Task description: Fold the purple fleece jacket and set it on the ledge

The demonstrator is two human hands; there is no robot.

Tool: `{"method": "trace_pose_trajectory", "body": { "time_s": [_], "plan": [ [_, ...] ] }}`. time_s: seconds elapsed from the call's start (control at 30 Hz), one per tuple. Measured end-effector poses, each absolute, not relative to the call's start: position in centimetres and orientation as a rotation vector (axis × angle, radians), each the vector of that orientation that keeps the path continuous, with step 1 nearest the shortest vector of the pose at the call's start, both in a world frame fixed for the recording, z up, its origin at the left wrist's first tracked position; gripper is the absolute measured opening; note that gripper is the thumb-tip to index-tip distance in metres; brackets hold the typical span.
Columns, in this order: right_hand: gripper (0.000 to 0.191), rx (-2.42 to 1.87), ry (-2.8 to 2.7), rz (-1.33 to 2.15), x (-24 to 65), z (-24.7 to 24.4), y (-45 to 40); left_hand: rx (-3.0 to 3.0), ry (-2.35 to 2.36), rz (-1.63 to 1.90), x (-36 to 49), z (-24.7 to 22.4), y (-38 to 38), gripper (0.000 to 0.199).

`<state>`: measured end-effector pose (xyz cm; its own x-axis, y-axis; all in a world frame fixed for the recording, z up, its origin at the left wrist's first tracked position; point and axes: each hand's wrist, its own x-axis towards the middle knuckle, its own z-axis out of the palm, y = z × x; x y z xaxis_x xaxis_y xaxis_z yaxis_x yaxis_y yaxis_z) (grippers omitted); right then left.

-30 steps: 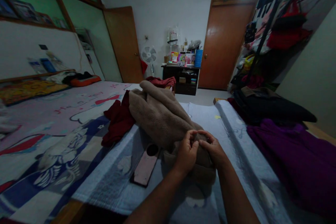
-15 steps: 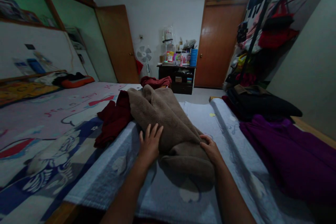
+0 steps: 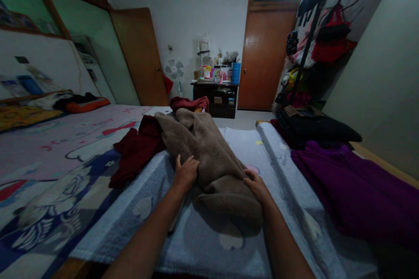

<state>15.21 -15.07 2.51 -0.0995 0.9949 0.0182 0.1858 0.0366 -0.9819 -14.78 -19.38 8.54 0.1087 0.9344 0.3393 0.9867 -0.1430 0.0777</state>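
Observation:
A brown fleecy garment (image 3: 216, 161) lies loosely folded on the light blue patterned sheet (image 3: 203, 244). My left hand (image 3: 186, 175) is at its left edge, fingers bent and closed on the fabric. At the right edge, my right hand (image 3: 257, 185) has its fingers curled over the cloth, with the thumb side against it. The near end of the garment is rolled over between my forearms. A dark red cloth (image 3: 135, 152) touches the garment's far left side.
Purple clothing (image 3: 353, 192) and a folded black garment (image 3: 314, 126) lie to the right. A reddish cloth (image 3: 189, 103) sits beyond the brown garment. A pink patterned bed cover (image 3: 88, 130) spreads at left. A fan (image 3: 175, 72) stands by the far wall.
My left hand's fingers have gone from spread on the cloth to bent and gathered at its edge. My right hand stays at the right edge. The view has shifted slightly.

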Motion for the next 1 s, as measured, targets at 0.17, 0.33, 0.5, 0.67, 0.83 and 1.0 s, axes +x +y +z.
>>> {"method": "trace_pose_trajectory", "body": {
  "time_s": [0.17, 0.33, 0.5, 0.67, 0.83, 1.0],
  "plan": [
    [0.043, -1.277, -1.429, 1.183, 15.4, 2.5, -15.1, -2.261, -2.002, -0.446, -14.0, 9.5, -18.9, 0.03],
    [0.04, -1.222, -1.55, 1.078, 15.7, 5.1, -15.4, -2.237, -2.026, -0.603, -11.1, 12.1, -20.4, 0.017],
    [0.047, -1.193, -1.74, 0.944, 16.9, 8.8, -15.0, -2.328, -1.951, -0.905, -7.6, 13.0, -23.4, 0.015],
    [0.052, -1.199, -1.931, 0.566, 18.8, 11.6, -14.1, -2.467, -1.883, -0.976, -4.8, 11.6, -25.4, 0.013],
    [0.053, -1.338, -1.92, 0.322, 19.3, 10.3, -13.5, -2.663, -1.838, -0.756, -3.2, 9.2, -25.7, 0.013],
    [0.052, -1.525, -1.829, 0.222, 19.1, 5.2, -13.8, -2.711, -1.937, -0.692, -4.3, 6.6, -25.5, 0.021]
  ]
}}
